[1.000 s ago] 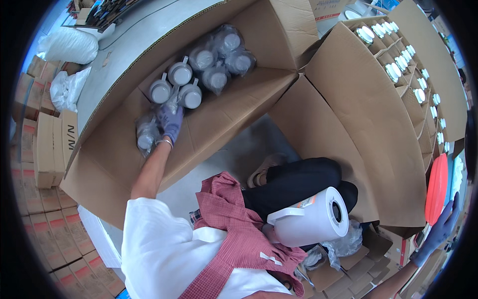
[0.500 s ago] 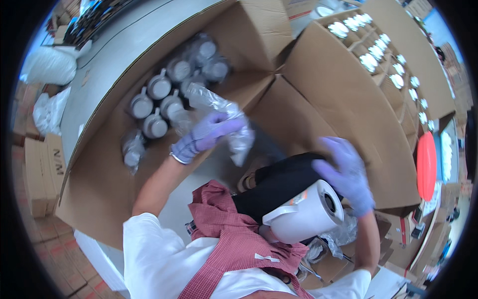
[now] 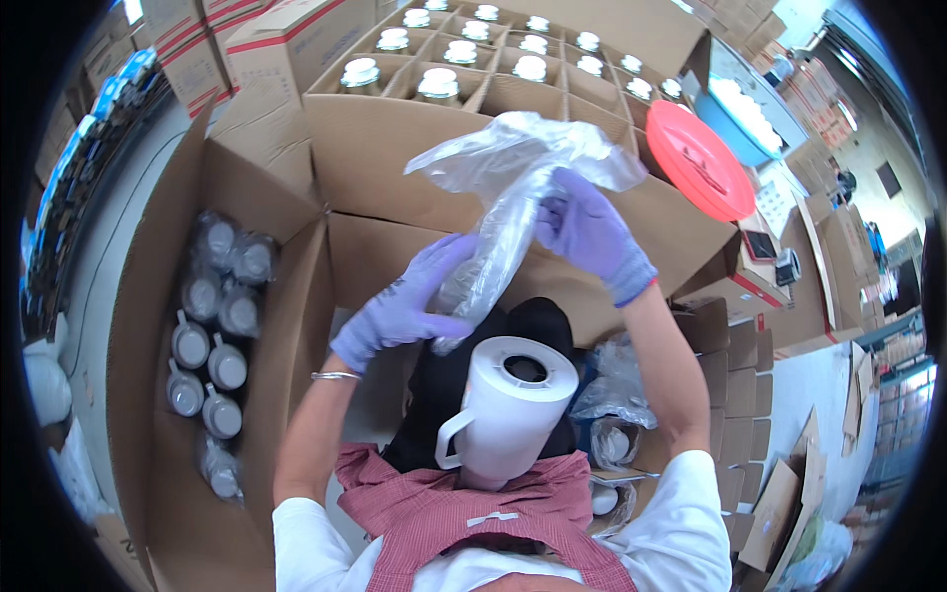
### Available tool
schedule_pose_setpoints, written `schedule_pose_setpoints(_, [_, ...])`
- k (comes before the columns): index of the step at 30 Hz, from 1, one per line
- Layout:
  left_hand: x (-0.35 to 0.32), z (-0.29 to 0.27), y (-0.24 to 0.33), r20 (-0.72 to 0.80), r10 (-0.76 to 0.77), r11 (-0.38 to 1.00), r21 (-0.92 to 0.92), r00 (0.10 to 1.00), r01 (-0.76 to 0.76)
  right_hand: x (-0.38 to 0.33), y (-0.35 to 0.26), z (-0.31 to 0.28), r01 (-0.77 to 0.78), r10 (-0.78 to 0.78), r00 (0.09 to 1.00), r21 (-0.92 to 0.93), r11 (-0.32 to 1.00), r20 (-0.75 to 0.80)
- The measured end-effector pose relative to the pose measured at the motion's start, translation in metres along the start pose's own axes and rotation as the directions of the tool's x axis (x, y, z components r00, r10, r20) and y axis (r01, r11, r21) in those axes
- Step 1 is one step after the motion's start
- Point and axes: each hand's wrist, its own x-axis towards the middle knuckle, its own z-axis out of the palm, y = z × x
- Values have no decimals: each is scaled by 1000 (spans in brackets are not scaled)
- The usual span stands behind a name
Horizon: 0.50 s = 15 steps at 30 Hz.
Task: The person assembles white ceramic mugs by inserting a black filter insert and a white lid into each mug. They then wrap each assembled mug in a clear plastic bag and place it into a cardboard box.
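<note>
A clear plastic bag point(image 3: 498, 222) hangs stretched between my two hands, its top spread wide. My left hand point(image 3: 406, 301), in a purple glove, grips the bag's lower left side with the thumb apart below. My right hand point(image 3: 592, 235), gloved alike, pinches the bag higher up with curled fingers. Below them a white handled tumbler point(image 3: 503, 429) rests on my lap, tilted, with a dark round opening at its upper end and its handle to the left. Nothing touches it from my hands.
To the left stands an open carton point(image 3: 148, 326) with several white handled cups point(image 3: 189, 340), some bagged. Ahead is a divided carton point(image 3: 395, 148) with several silver-topped items. A red plastic dish point(image 3: 695, 163) and blue basin point(image 3: 730, 113) sit right of it. Bagged items point(image 3: 621, 390) lie beside my right arm.
My view has turned right. The bag, earlier crumpled in my left hand alone, is now raised and spread between both hands. My right hand has moved from beside the tumbler to the bag.
</note>
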Motion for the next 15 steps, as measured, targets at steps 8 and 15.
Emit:
schedule_pose_setpoints(8, [65, 78, 1, -323, -444, 776, -605, 836, 179, -36, 74, 19, 293, -417, 836, -932, -213, 358])
schedule_pose_setpoints(15, [-19, 44, -21, -80, -441, 862, -317, 894, 397, -94, 105, -120, -204, -692, 707, -894, -398, 146])
